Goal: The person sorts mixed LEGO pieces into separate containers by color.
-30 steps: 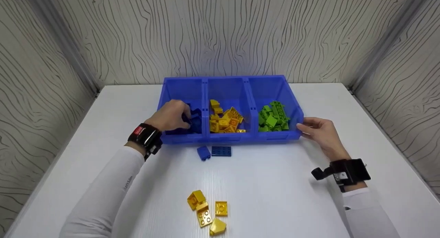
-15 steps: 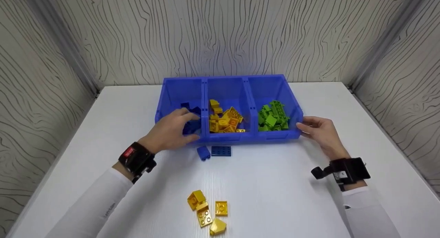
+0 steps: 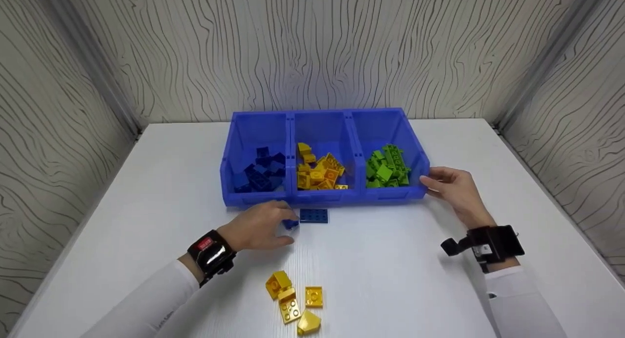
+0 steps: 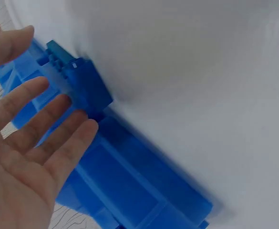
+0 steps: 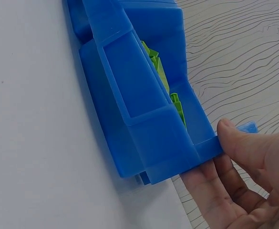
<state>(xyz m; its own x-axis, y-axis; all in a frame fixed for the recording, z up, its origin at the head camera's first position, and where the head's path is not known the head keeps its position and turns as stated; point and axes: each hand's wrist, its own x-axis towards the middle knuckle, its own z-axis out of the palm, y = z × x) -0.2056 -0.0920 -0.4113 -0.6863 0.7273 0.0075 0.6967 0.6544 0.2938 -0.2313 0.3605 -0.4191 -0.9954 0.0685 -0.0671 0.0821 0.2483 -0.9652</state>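
Note:
My left hand [image 3: 259,225] reaches over a small blue toy brick [image 3: 291,224] on the white table, in front of the three-compartment blue bin [image 3: 254,200]. In the left wrist view its fingers are extended and spread, with the fingertips right at the blue brick [image 4: 90,86] and the thumb apart from it. Part of the brick is hidden under the hand in the head view. Just right of it lies a dark blue studded plate [image 3: 314,216]. My right hand [image 3: 454,191] pinches the bin's right side wall between thumb and fingers, as the right wrist view shows.
Blue bricks [image 3: 261,174] fill the left compartment, yellow bricks [image 3: 320,172] the middle one and green bricks [image 3: 388,167] the right one. Several loose yellow pieces [image 3: 289,311] lie on the near part of the table. Wood-patterned panels [image 3: 312,50] stand behind and beside the table.
My left hand has come out of the left compartment, leaving the dark blue bricks there, and moved down toward the loose blue brick. The right hand stays on the bin.

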